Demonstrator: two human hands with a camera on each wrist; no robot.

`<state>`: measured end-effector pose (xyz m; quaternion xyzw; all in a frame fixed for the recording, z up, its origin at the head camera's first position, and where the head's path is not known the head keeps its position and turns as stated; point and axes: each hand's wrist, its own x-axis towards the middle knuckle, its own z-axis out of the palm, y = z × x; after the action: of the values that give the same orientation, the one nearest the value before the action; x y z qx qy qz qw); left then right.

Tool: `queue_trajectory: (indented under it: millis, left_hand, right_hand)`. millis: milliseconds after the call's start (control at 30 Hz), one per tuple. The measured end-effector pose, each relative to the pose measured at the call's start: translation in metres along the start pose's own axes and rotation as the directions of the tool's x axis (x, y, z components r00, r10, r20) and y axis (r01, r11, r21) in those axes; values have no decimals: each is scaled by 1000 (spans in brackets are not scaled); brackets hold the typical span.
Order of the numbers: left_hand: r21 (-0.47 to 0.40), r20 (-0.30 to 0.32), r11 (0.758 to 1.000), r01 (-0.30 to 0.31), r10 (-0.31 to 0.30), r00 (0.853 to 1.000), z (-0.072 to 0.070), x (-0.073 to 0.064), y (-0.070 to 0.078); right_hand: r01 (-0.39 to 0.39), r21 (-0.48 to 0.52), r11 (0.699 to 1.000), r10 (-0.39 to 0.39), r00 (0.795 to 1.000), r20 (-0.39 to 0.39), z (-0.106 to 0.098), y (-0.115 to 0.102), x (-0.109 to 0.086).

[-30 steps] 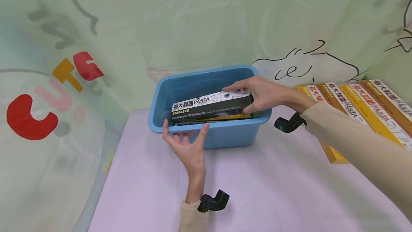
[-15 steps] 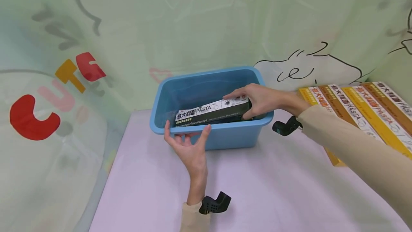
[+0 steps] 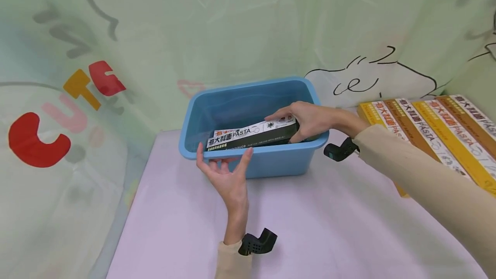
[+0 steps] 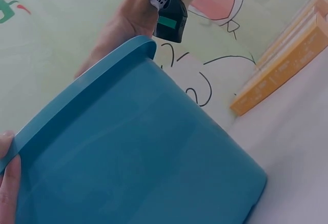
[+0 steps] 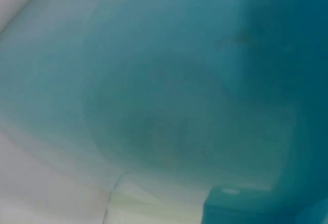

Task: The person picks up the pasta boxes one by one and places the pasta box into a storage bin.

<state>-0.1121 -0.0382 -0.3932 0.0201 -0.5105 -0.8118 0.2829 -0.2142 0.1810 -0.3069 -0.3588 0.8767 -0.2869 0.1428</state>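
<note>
A blue plastic tub point(image 3: 279, 163) stands at the middle of the table in the head view. My left hand point(image 3: 228, 182) holds its near rim towards the left, with fingertips at the lip; the left wrist view shows fingers point(image 4: 10, 188) there. Inside the tub lies a black and white pasta box point(image 3: 252, 135), tilted with its right end higher. My right hand point(image 3: 311, 120) grips that right end, thumb on the near side. Behind it shows a sliver of another box point(image 3: 224, 132) with red lettering. The tub's floor is hidden. Blurred blue fills most of the right wrist view.
Several yellow and brown pasta boxes point(image 3: 426, 126) lie side by side at the table's right, partly behind the right sleeve point(image 3: 414, 175). A printed green curtain point(image 3: 240, 25) hangs close behind the tub. The lilac tabletop point(image 3: 174, 227) ends at the left.
The right hand has brought the black pasta box lower in the tub, towards the near left. A yellow strip below it is no longer visible; the red-lettered box behind shows. The left hand stays.
</note>
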Motion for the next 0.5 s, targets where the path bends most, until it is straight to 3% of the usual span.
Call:
queue_trajectory:
  millis: [500]
  left_hand:
    - [-6, 2, 1000, 6, -6, 1000, 1, 0, 0]
  right_hand:
    - [-19, 18, 1000, 19, 999, 32, -3, -1, -2]
